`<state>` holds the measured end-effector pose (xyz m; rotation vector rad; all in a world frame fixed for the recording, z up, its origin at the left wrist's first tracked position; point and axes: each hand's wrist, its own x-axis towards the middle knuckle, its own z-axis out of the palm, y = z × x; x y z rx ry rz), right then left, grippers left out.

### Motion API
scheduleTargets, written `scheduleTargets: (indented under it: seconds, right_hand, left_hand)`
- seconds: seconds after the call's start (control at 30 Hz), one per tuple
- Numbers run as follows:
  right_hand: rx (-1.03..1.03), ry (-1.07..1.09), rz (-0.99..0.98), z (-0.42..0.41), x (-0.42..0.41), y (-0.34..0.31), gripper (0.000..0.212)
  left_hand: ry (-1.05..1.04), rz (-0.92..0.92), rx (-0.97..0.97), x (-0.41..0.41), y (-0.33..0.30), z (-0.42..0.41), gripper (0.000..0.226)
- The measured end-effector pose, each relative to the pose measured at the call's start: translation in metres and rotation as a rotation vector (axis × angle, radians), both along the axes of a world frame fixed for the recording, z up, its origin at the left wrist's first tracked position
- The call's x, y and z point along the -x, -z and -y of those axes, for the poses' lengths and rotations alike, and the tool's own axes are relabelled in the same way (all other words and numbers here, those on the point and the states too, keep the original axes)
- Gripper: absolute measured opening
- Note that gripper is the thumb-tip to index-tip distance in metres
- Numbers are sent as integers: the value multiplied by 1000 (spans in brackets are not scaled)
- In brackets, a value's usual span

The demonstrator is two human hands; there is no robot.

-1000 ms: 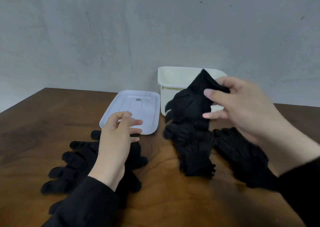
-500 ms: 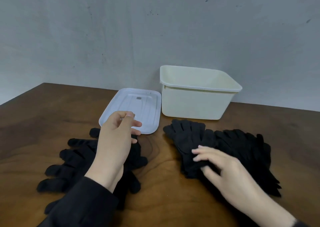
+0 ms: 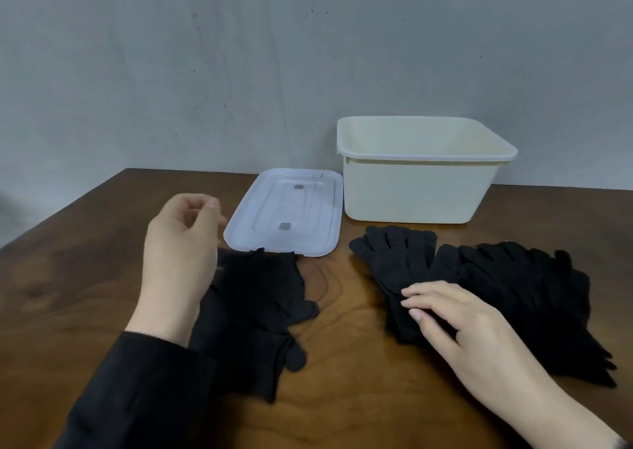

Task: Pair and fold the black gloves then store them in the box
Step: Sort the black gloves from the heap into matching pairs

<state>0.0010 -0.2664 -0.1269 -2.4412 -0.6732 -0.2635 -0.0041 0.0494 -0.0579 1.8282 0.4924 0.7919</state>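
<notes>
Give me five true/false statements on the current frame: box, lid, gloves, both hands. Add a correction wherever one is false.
1. The cream box stands open, with no lid on it. True.
2. The translucent lid lies to the right of the box. False: it lies flat on the wooden table, left of the box.
3. The right hand rests its fingers on the right pile of black gloves. True.
4. The left hand is pinching a glove off the table. False: it hangs loosely curled and empty above the left pile of black gloves.
5. A glove hangs over the box's rim. False: every visible glove lies on the table; the box floor is hidden.
</notes>
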Motion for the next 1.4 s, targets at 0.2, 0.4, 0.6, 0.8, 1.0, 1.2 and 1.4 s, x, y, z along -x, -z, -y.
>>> scheduleTargets:
  seconds: [0.2, 0.4, 0.6, 0.8, 1.0, 1.2, 1.4]
  right_hand:
    - [-33, 7, -33, 1, 0, 0, 30]
    - [-33, 9, -52, 2, 1, 0, 30]
    - [-43, 13, -55, 1, 2, -2, 20]
    - [-64, 16, -38, 1, 4, -2, 19]
    - [-204, 47, 28, -3, 13, -17, 28]
    - [-231, -38, -31, -23, 30, -31, 50]
    - [-581, -72, -185, -48, 40, -37, 49]
  left_hand:
    - [364, -663, -608, -1, 21, 7, 23]
    - [409, -787, -770, -5, 30, 10, 16]
    - [369, -425, -560, -6, 24, 12, 10]
    - [423, 1, 174, 1, 11, 26, 22]
    - [812, -39, 914, 2, 14, 37, 44]
    - [784, -123, 1303, 8, 15, 66, 42]
    - [860, -154, 1312, 13, 18, 88, 41]
